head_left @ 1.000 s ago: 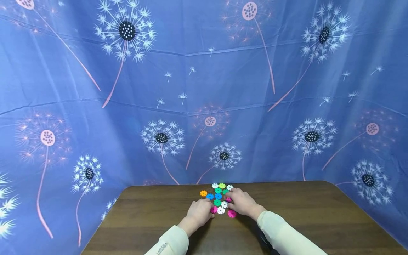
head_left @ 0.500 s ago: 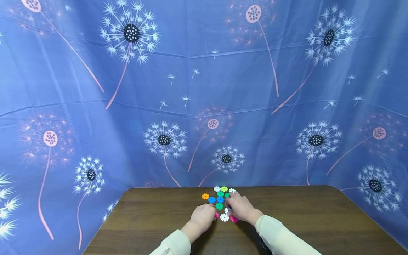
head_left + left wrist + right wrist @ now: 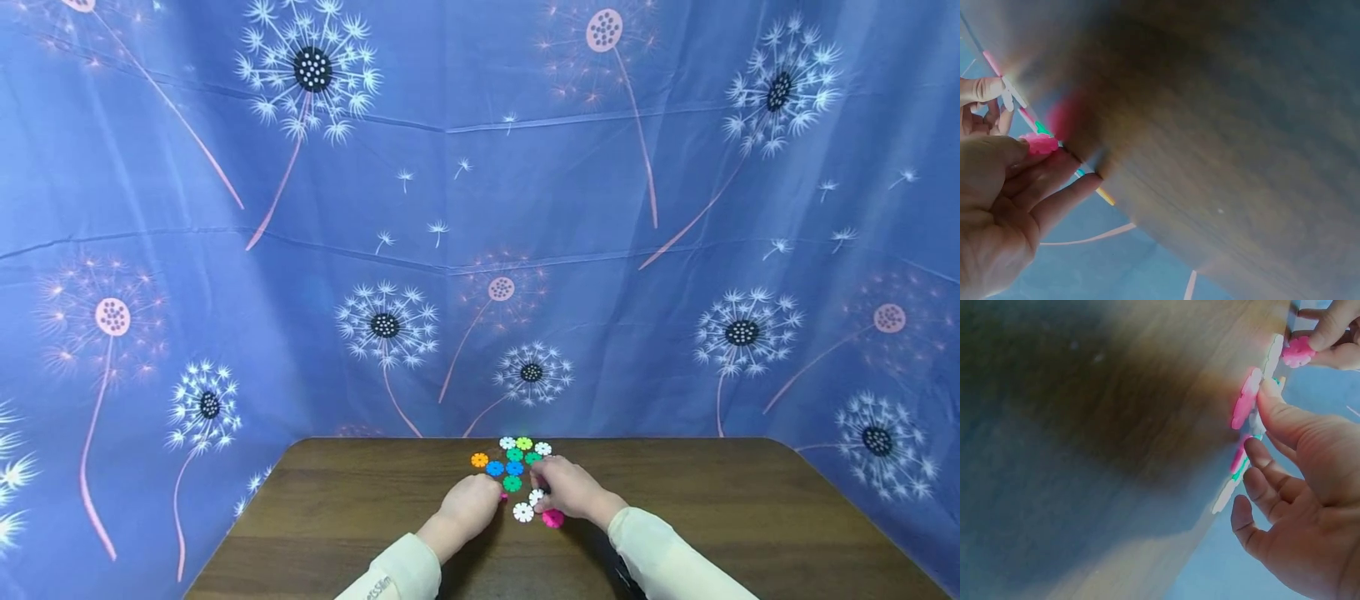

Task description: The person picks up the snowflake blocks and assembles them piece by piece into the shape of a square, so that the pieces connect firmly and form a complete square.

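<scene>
From the head, the right hand [image 3: 570, 486] pinches a white disc [image 3: 536, 497] in its fingertips, at the left wrist the left hand [image 3: 1004, 203] nips a pink disc [image 3: 1042, 144], and at the right wrist a second pink disc [image 3: 1247, 399] lies beside the thumb: picking-up looks underway, next probably needing aligned edges.

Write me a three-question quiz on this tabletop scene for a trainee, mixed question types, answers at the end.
1. Multiple choice: what colour is the flower-shaped piece that the left hand pinches?
A) orange
B) pink
C) blue

2. True or false: in the head view, the orange piece lies to the left of both blue pieces.

3. Fill in the blank: behind the brown table, the blue cloth is printed with ____.

Key:
1. B
2. True
3. dandelions
</scene>
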The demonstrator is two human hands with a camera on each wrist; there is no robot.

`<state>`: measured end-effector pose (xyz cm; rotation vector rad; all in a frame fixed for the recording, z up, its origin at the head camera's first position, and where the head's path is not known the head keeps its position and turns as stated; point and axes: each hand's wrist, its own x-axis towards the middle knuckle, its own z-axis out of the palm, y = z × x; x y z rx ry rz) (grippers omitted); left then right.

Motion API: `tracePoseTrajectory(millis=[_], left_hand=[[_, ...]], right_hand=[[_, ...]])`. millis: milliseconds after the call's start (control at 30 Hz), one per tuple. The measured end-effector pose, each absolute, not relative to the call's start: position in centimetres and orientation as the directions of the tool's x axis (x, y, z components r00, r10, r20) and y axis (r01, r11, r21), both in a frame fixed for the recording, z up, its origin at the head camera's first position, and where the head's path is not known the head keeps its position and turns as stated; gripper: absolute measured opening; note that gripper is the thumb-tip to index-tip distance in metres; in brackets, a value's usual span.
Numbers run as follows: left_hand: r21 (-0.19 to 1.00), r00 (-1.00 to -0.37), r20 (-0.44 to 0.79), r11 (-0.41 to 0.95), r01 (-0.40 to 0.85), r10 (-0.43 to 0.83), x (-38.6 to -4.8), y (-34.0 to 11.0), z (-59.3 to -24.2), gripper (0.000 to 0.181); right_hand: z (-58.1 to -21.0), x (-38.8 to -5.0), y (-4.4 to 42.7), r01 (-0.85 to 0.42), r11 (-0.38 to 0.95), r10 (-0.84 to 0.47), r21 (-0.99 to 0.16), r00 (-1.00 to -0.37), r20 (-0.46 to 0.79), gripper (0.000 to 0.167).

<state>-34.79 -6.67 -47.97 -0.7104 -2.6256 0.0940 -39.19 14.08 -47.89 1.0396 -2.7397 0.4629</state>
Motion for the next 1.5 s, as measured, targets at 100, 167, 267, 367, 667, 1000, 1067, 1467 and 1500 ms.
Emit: tracePoseTrajectory(millis=[100, 167, 267, 367, 667, 1000, 1067, 1467, 1500], left_hand=[[-0.14, -0.788, 0.375, 0.87, 0.472, 0.488, -35.0, -6.7, -47.9, 0.02], [-0.11, -0.794, 0.381, 0.876, 0.469, 0.473, -35.2, -6.8, -48.1, 0.023], [-0.015, -0.813, 0.385, 0.884, 0.467, 0.436, -35.4, -7.1, -48.1, 0.029], [0.116, -0.821, 0.404, 0.868, 0.482, 0.402, -35.4, -7.6, -47.9, 0.025], [0.529, -0.834, 0.443, 0.655, 0.54, 0.329, -33.5, -8.4, -44.4, 0.009], [0.684, -0.83, 0.476, 0.47, 0.558, 0.291, -29.9, -8.3, -40.9, 0.007], [0.672, -0.823, 0.492, 0.477, 0.566, 0.282, -29.7, -8.2, -40.6, 0.007], [0.589, -0.777, 0.566, 0.524, 0.615, 0.276, -29.8, -8.5, -41.6, 0.004], [0.59, -0.777, 0.564, 0.524, 0.615, 0.278, -29.8, -8.5, -41.6, 0.004]], right_hand=[[-47.9, -39.3, 14.3, -0.668, 0.694, -0.62, -0.266, -0.744, 0.251, 0.036], [-47.9, -39.3, 14.4, -0.665, 0.688, -0.622, -0.291, -0.746, 0.237, 0.035], [-47.8, -39.2, 14.4, -0.663, 0.678, -0.627, -0.317, -0.747, 0.222, 0.034], [-47.8, -39.2, 14.4, -0.675, 0.664, -0.638, -0.322, -0.736, 0.227, 0.034], [-47.6, -39.3, 14.5, -0.663, 0.639, -0.64, -0.39, -0.739, 0.209, 0.034], [-47.9, -39.5, 14.9, -0.646, 0.597, -0.642, -0.476, -0.741, 0.2, 0.031], [-47.8, -39.5, 14.9, -0.631, 0.591, -0.634, -0.502, -0.749, 0.193, 0.027], [-45.2, -37.4, 15.4, -0.475, 0.427, -0.603, -0.769, -0.784, 0.149, 0.007], [-45.0, -37.2, 15.6, -0.452, 0.404, -0.6, -0.796, -0.787, 0.142, 0.006]])
